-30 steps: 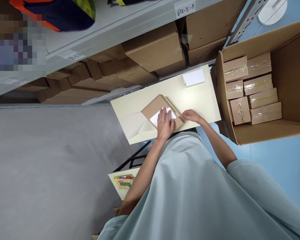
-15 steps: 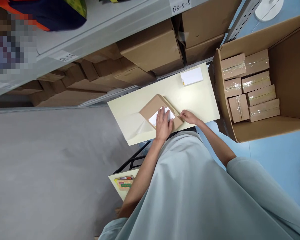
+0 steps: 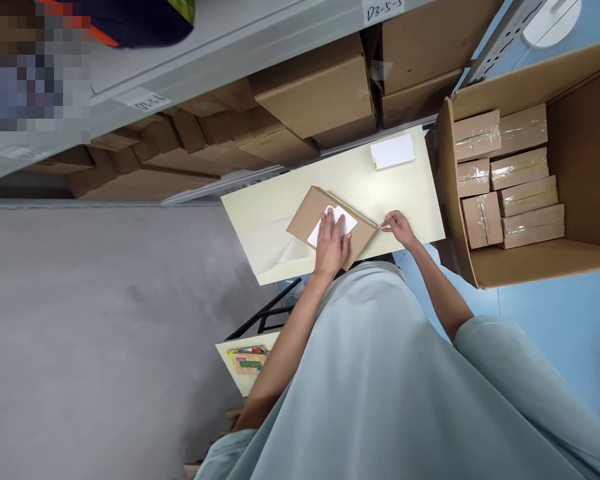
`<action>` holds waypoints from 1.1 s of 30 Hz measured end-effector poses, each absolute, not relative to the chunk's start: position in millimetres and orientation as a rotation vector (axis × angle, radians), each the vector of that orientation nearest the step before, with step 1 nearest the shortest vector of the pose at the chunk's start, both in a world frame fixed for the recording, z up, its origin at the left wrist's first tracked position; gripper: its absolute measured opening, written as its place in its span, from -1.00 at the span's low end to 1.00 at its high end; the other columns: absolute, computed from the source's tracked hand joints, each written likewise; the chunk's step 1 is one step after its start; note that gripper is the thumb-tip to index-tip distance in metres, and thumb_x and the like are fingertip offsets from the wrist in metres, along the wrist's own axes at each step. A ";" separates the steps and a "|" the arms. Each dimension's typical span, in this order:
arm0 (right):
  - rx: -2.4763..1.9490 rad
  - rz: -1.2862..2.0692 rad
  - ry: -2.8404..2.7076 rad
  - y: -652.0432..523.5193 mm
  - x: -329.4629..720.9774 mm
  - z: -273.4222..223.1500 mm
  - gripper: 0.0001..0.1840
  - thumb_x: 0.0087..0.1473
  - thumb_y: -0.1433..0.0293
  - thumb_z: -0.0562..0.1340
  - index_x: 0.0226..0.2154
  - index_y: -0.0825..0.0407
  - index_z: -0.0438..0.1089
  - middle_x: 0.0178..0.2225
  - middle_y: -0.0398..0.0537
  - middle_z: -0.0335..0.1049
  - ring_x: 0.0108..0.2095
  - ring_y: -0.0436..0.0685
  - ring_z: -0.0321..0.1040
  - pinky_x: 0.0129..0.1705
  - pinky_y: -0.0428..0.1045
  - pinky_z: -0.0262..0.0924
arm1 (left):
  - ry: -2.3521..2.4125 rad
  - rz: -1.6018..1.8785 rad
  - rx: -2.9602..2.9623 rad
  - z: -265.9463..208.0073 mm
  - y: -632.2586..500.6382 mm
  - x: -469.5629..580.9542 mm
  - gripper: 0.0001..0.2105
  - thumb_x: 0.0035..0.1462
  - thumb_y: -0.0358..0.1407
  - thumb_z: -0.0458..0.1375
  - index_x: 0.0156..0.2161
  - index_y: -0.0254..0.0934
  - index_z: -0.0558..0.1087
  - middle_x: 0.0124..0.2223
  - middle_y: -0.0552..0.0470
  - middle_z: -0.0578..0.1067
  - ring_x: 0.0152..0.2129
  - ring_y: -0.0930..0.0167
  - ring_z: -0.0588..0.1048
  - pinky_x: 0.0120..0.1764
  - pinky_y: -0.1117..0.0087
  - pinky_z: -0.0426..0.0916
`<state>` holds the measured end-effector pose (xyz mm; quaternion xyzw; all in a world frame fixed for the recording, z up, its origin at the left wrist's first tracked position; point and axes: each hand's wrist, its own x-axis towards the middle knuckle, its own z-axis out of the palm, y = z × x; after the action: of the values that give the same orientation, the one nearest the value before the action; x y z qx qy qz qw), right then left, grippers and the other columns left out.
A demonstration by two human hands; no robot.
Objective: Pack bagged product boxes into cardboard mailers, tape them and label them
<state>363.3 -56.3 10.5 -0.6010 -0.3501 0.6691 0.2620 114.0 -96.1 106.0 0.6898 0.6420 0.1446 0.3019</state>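
A flat brown cardboard box (image 3: 305, 211) lies at a slant on the pale yellow table (image 3: 260, 260). My left hand (image 3: 331, 247) rests on top of it, fingers stretched out over a white label (image 3: 349, 221) and partly covering it. By the box's right corner, the fingertips of my right hand (image 3: 399, 229) are pinched together. Something thin and pale seems to run from the corner to these fingertips, too small to make out. Along the box's far side a yellowish edge shows.
A white stack of labels (image 3: 393, 152) sits at the table's far right. Right of the table, a large open carton (image 3: 545, 263) holds several taped small boxes (image 3: 483, 220). Shelving (image 3: 280, 57) with brown boxes (image 3: 315, 87) runs behind. Packets (image 3: 250, 361) lie on a lower surface.
My right hand has moved slightly right, away from the box's corner. The left hand stays flat on the box. The whole view has shifted a little.
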 end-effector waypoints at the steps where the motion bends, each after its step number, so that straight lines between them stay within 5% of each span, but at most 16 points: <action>1: -1.631 1.802 -0.939 -56.1 366.9 12.1 -0.54 0.30 -0.13 0.20 -0.25 -0.10 0.20 -0.26 -0.12 0.45 -0.11 0.14 0.53 0.05 0.13 0.48 | 1.700 0.390 1.829 105.1 -95.9 113.1 -0.46 0.51 -0.08 0.01 0.46 -0.21 0.26 0.62 -0.20 -0.01 0.59 0.08 -0.13 0.53 -0.20 -0.04; 5: -1.612 1.790 -0.960 -48.7 361.7 16.8 -0.63 0.26 -0.03 0.24 -0.24 -0.10 0.23 -0.25 -0.10 0.50 -0.09 0.14 0.53 0.11 0.10 0.41 | 1.679 0.414 1.836 102.8 -95.6 110.6 -0.47 0.50 -0.08 0.05 0.46 -0.18 0.28 0.62 -0.18 -0.01 0.58 0.09 -0.13 0.54 -0.18 -0.06; 13: -1.801 1.865 -1.415 -9.7 322.1 23.2 -0.89 0.09 0.33 0.25 -0.41 0.00 0.43 -0.37 -0.09 0.54 -0.25 0.15 0.51 -0.15 -0.04 0.38 | 1.682 0.392 1.841 102.7 -95.7 111.8 -0.47 0.50 -0.12 0.02 0.46 -0.21 0.27 0.62 -0.19 -0.01 0.59 0.08 -0.16 0.53 -0.20 -0.05; 17: -2.007 1.597 -1.665 1.3 329.2 37.0 -0.74 0.11 0.29 0.37 -0.15 0.06 0.55 -0.20 0.02 0.64 -0.13 0.25 0.57 -0.02 0.04 0.41 | 1.678 0.406 1.850 102.2 -94.9 113.1 -0.48 0.50 -0.17 0.01 0.46 -0.23 0.27 0.62 -0.20 0.00 0.58 0.07 -0.13 0.52 -0.21 -0.02; 20: -1.876 1.510 -1.637 -1.9 333.2 50.9 -0.68 0.31 0.23 0.25 -0.02 0.04 0.57 -0.03 0.09 0.66 0.01 0.27 0.58 0.16 0.10 0.38 | 1.690 0.398 1.866 102.3 -93.4 115.2 -0.48 0.49 -0.19 0.02 0.47 -0.22 0.27 0.62 -0.19 0.01 0.58 0.07 -0.11 0.51 -0.20 0.01; 23: -1.560 1.726 -1.552 -12.9 327.0 64.3 -0.52 0.40 0.06 0.15 0.01 0.03 0.61 0.04 0.03 0.66 0.12 0.29 0.54 0.25 0.12 0.35 | 1.739 0.357 1.882 104.0 -93.3 120.1 -0.48 0.49 -0.21 0.01 0.47 -0.25 0.27 0.62 -0.20 0.02 0.58 0.09 -0.09 0.51 -0.14 0.02; 27: -1.364 1.983 -1.429 -26.4 323.9 76.4 -0.34 0.29 -0.12 0.28 0.15 0.00 0.58 0.18 0.00 0.60 0.26 0.36 0.44 0.36 0.18 0.28 | 1.797 0.302 1.889 111.0 -93.1 124.9 -0.49 0.47 -0.23 0.04 0.45 -0.27 0.32 0.60 -0.24 0.07 0.56 0.06 0.00 0.49 -0.08 0.08; 33: -1.802 1.835 -1.014 -53.9 357.3 84.2 -0.33 0.33 -0.19 0.21 0.05 0.03 0.60 0.17 0.17 0.58 0.30 0.40 0.42 0.36 0.24 0.34 | 1.862 0.465 1.774 123.3 -50.7 88.4 -0.52 0.47 -0.16 0.05 0.38 -0.25 0.41 0.45 -0.22 0.35 0.41 0.12 0.30 0.43 0.05 0.20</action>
<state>357.3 -53.9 84.2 -0.6404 -0.3602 0.6520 0.1873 88.4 -50.7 123.3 0.6552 0.6877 0.1717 0.2613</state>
